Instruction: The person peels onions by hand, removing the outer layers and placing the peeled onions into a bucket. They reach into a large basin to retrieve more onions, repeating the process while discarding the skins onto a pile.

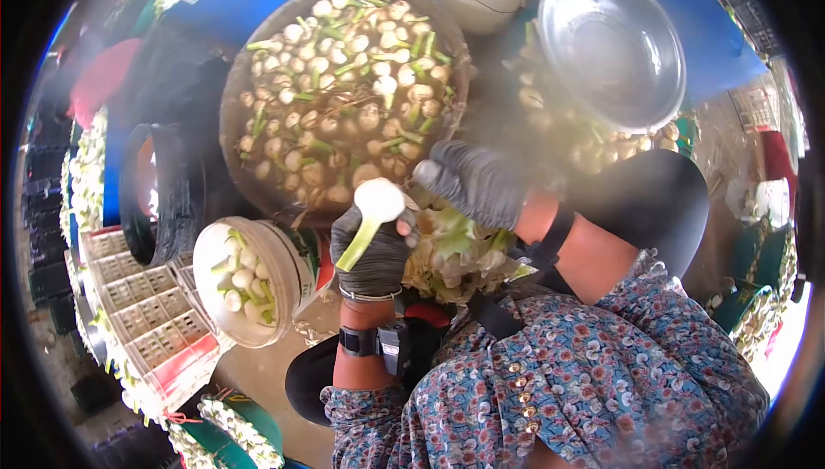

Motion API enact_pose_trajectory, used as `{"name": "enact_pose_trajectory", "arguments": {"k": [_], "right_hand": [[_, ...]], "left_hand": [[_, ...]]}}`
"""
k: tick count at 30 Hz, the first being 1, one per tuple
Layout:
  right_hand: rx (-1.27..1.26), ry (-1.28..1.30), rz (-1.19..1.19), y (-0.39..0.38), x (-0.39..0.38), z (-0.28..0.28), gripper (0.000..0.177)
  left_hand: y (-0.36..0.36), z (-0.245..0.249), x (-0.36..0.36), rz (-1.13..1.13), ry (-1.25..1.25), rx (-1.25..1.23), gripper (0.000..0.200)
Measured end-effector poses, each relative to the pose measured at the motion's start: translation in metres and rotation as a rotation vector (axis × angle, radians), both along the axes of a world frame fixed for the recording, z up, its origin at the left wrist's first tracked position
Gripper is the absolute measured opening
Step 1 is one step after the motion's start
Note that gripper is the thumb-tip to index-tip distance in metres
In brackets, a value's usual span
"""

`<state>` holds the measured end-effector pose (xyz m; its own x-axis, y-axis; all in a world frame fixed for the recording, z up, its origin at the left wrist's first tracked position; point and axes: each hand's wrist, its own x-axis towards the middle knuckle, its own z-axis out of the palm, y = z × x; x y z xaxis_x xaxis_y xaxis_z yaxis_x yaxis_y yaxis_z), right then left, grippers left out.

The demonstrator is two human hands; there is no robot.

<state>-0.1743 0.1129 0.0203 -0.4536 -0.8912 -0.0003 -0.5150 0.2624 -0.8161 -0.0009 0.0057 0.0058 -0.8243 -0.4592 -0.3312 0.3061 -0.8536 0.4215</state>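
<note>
Onion (378, 202) clasped in left hand (374, 254), fingers wrapped round – right hand (477, 183) just beside, curled, grip unclear – by basin (225, 121) near rim.

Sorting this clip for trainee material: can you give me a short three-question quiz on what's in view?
1. True or false: the left hand holds a white onion with a green stalk.
2. The large round basin beyond the hands holds: A) onions in murky water, B) dry potatoes, C) nothing.
3. Fill in: the left hand and the right hand both wear gloves of the colour ____.

Key: 1 true; 2 A; 3 grey.
</note>
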Motion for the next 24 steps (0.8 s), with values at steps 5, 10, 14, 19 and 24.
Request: {"name": "enact_pose_trajectory", "arguments": {"k": [5,10,14,19,24], "right_hand": [[0.299,0.100,0.217,-0.008,-0.010,0.001,0.043],[-0.019,0.134,0.130,-0.004,-0.003,-0.023,0.032],[-0.080,0.240,0.135,-0.013,0.009,-0.064,0.031],[0.150,-0.298,-0.122,-0.022,0.012,-0.034,0.030],[-0.192,-0.331,-0.004,-0.021,0.018,-0.077,0.037]], "left_hand": [[0.021,-0.007,-0.030,-0.233,-0.383,-0.634,0.023],[0.015,-0.004,-0.028,-0.295,-0.326,-0.643,0.019],[0.005,-0.005,-0.009,-0.197,-0.211,-0.302,0.021],[-0.052,0.000,0.063,-0.032,-1.615,-1.935,0.033],[-0.084,-0.025,0.115,0.179,-1.505,-1.856,0.031]]}}
